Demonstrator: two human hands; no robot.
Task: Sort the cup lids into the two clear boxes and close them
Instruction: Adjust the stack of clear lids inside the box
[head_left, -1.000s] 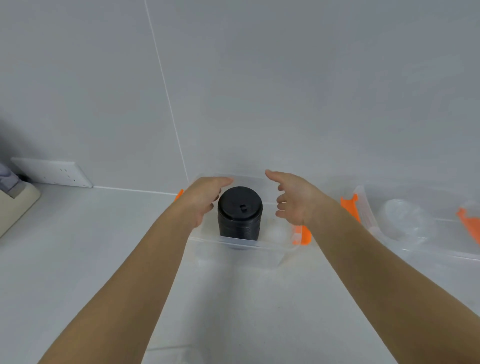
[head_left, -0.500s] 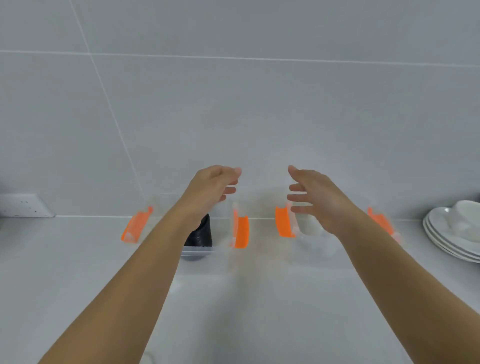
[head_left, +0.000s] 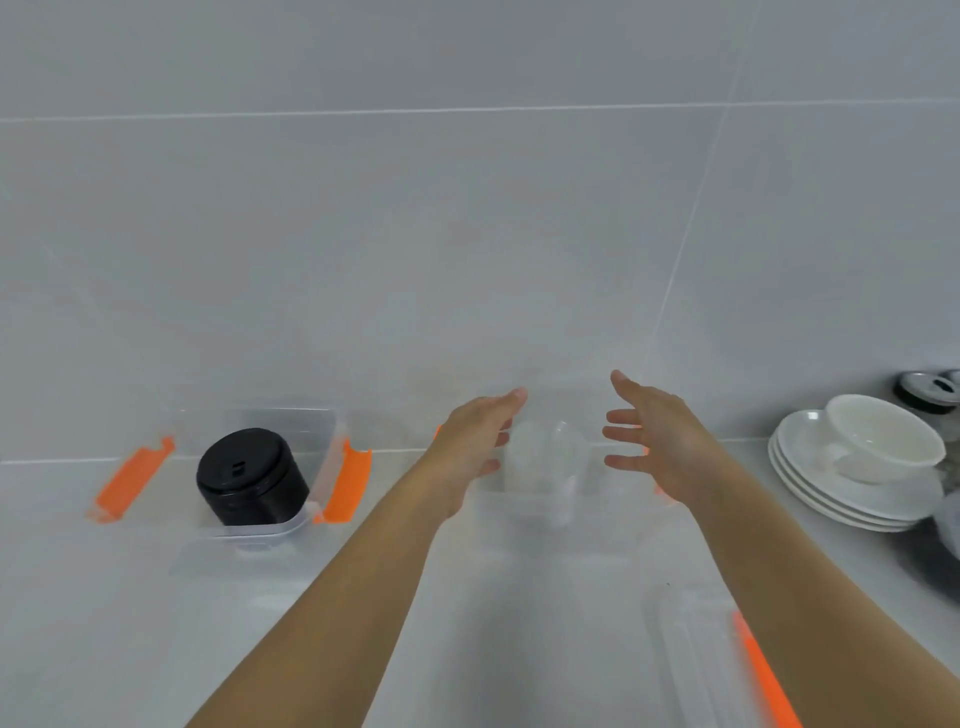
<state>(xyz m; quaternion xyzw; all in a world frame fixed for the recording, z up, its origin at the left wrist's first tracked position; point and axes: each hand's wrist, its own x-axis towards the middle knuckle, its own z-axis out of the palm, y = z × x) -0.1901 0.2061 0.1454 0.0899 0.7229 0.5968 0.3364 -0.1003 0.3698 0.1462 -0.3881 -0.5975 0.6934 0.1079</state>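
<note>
Hands are hovering side by side over the right clear box (head_left: 540, 506) at the back of the pale counter (head_left: 130, 623), close to the tiled wall (head_left: 467, 234). The left hand (head_left: 470, 452) is sitting at the box's left end and the right hand (head_left: 670, 447) at its right end, palms facing each other, fingers spread loose and grasping nothing. Between them a stack of clear cup lids (head_left: 545, 457) is standing inside that box, blurred, so their count is not readable. Well to the left, the left clear box (head_left: 260, 530) is holding a stack of black cup lids (head_left: 249, 478), leaning a little, with orange clips (head_left: 345, 478) flaring out at both its ends and no cover on it. A clear box cover with an orange edge (head_left: 727, 670) is lying on the counter near the right forearm. At the right edge, white plates (head_left: 831, 493) are sitting piled with a white bowl (head_left: 883, 436) resting on top.
</note>
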